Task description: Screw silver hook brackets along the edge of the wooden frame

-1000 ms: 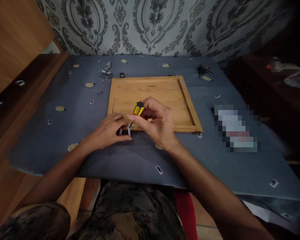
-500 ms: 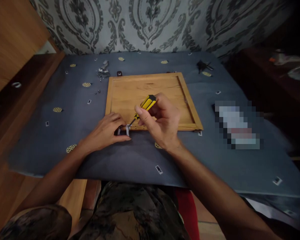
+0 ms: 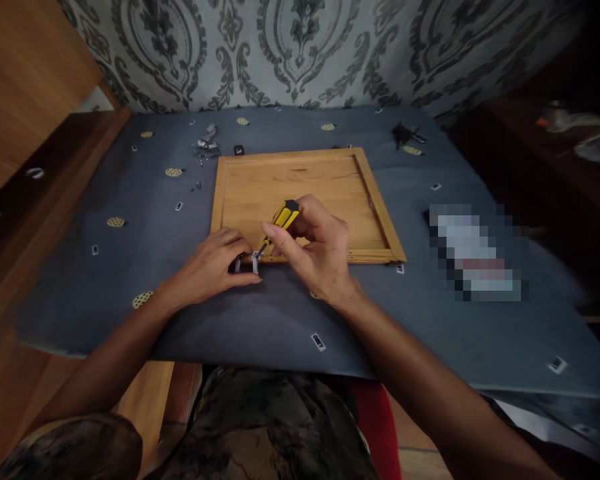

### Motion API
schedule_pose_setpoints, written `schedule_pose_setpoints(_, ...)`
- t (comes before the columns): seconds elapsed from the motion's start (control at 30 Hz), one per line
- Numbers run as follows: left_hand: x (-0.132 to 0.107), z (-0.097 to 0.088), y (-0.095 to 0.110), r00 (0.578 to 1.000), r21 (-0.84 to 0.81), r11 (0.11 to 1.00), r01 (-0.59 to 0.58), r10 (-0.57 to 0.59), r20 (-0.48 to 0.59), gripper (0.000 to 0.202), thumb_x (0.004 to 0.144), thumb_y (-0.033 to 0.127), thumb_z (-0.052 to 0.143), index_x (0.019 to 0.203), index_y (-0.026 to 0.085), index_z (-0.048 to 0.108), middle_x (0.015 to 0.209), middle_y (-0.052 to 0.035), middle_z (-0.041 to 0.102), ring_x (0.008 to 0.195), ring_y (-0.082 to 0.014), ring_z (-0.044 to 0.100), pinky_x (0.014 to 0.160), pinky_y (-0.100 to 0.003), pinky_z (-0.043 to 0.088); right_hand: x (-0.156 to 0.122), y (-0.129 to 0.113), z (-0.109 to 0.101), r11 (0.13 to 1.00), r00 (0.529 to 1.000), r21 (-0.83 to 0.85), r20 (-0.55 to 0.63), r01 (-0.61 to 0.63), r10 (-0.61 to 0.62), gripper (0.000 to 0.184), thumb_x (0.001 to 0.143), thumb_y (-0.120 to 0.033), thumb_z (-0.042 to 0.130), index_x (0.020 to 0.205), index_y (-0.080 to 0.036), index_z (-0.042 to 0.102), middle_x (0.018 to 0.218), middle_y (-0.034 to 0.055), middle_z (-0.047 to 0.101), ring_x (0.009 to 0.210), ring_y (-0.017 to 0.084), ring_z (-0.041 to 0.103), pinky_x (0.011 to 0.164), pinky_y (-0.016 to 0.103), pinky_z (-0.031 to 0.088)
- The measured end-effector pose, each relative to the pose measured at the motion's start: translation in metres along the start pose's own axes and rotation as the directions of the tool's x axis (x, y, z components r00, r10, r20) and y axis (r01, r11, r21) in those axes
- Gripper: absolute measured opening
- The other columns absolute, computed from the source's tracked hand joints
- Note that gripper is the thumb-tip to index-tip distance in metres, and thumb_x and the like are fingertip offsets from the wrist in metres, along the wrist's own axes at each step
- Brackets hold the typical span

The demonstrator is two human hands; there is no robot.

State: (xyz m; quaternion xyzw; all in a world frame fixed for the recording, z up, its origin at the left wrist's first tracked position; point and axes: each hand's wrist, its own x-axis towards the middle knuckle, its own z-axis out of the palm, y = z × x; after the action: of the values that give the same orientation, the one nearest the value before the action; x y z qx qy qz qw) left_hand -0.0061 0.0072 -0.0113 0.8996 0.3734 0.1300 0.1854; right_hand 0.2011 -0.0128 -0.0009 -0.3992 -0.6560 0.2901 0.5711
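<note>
Fingers of the right hand pinch a yellow-and-black screwdriver over a metal bracket

Thumb and fingers close around the screwdriver's ribbed handle, its black butt showing above them. From below the fingertips the thin dark shaft slants down leftward to the bracket, where the exact contact is too small to make out.

To the left of those fingers, the left hand holds the bracket, fingers curled over its far side and thumb stretched under its near end. Pale grey and slightly shiny, the bracket shows two narrow arms pointing toward the person, with darkness between; the rest is hidden by the hand.

Beneath and beyond both hands' fingers lies a framed wooden panel, honey-coloured, with a raised rim, a recessed middle and dark grain streaks near its far side. Small dark holes mark its near edge, just right of the right fingertips. Well beyond the left fingers, loose metal parts lie heaped on the blue-grey tablecloth.
</note>
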Motion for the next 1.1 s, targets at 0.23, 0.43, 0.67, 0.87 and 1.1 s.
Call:
schedule_pose_setpoints(0.23, 0.0, 0.001, 0.0, 1.0, 0.019, 1.0, 0.005, -0.005, 0.002, 0.032, 0.091, 0.05, 0.075, 0.1, 0.019, 0.07, 0.112, -0.0087, 0.067, 0.111, -0.0294, 0.063, 0.1, -0.047, 0.052, 0.005, -0.005, -0.008, 0.992, 0.991, 0.119, 0.133, -0.038, 0.022, 0.03, 0.088, -0.047, 0.078, 0.088, -0.023, 0.059, 0.072, -0.0048, 0.053, 0.06, 0.01, 0.054, 0.053, 0.025, 0.046)
schedule_pose_setpoints(0.43, -0.002, 0.004, -0.004, 1.0, 0.032, 0.999, -0.008, 0.008, -0.021, 0.036, 0.092, 0.055, 0.071, 0.1, 0.02, 0.069, 0.107, -0.0075, 0.066, 0.106, -0.0278, 0.062, 0.096, -0.046, 0.053, 0.011, -0.009, -0.017, 0.979, 0.94, 0.189, 0.34, -0.076, 0.007, 0.031, 0.091, -0.05, 0.074, 0.091, -0.021, 0.067, 0.087, 0.0003, 0.061, 0.076, 0.014, 0.063, 0.065, 0.028, 0.058)
schedule_pose_setpoints(0.67, -0.001, 0.005, -0.003, 0.999, 0.013, 1.0, -0.026, 0.026, -0.039, 0.034, 0.092, 0.051, 0.073, 0.106, 0.021, 0.07, 0.106, -0.0071, 0.066, 0.104, -0.0278, 0.062, 0.092, -0.044, 0.053, 0.007, -0.003, -0.001, 0.98, 0.988, 0.194, 0.151, -0.053, 0.024, 0.04, 0.085, -0.047, 0.082, 0.076, -0.022, 0.051, 0.07, -0.0066, 0.051, 0.055, 0.007, 0.048, 0.05, 0.023, 0.041)
schedule_pose_setpoints(0.87, 0.0, 0.003, -0.002, 1.0, 0.004, 1.0, -0.014, 0.014, -0.018, 0.034, 0.091, 0.051, 0.074, 0.102, 0.02, 0.069, 0.109, -0.008, 0.067, 0.104, -0.0277, 0.063, 0.093, -0.043, 0.052, 0.001, -0.01, 0.001, 0.995, 0.993, 0.074, -0.1, 0.071, -0.063, 0.036, 0.089, -0.043, 0.078, 0.078, -0.025, 0.049, 0.071, -0.0055, 0.049, 0.054, 0.009, 0.05, 0.051, 0.028, 0.044)
schedule_pose_setpoints(1.1, 0.0, 0.001, -0.001, 1.0, 0.002, 1.0, -0.018, 0.018, -0.011, 0.034, 0.091, 0.05, 0.075, 0.102, 0.019, 0.07, 0.113, -0.0089, 0.067, 0.107, -0.0282, 0.063, 0.096, -0.044, 0.052, 0.002, -0.008, -0.003, 0.996, 0.997, 0.08, -0.067, 0.044, -0.038, 0.033, 0.089, -0.035, 0.078, 0.08, -0.025, 0.048, 0.067, -0.0076, 0.049, 0.052, 0.008, 0.049, 0.05, 0.027, 0.041)
